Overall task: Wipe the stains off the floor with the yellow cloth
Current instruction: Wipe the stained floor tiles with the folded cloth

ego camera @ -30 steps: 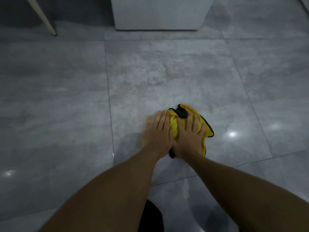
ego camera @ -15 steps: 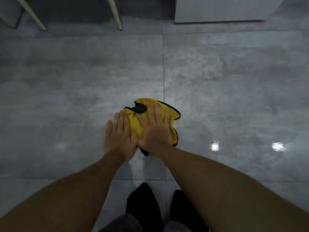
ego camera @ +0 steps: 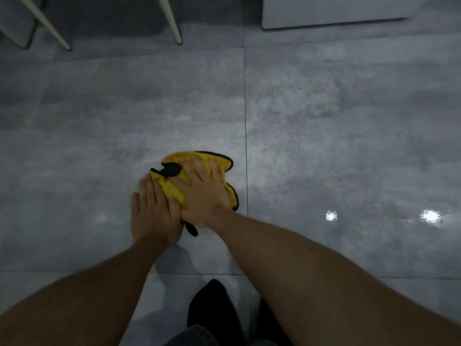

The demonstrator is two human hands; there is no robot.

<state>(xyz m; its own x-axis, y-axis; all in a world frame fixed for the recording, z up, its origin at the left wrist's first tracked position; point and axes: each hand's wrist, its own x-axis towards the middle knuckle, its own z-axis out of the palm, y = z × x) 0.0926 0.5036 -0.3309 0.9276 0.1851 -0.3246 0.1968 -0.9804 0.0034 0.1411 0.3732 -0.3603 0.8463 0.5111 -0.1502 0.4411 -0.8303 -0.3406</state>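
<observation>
Grey glossy floor tiles (ego camera: 324,146) fill the view. Both hands press flat, fingers extended, on the crumpled yellow cloth (ego camera: 174,191) just left of a grout line: left hand (ego camera: 153,216) beside right hand (ego camera: 204,193), touching

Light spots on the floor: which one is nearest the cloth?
The faint spot left of the left hand lies nearest the cloth; the two bright spots lie farther off, right of the grout line.

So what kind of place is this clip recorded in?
Most likely a room in a home, perhaps a dining area, though little shows. The floor is large glossy grey tiles reflecting ceiling lights, two slim pale furniture legs stand at the top, and a white cabinet base sits beside them.
</observation>
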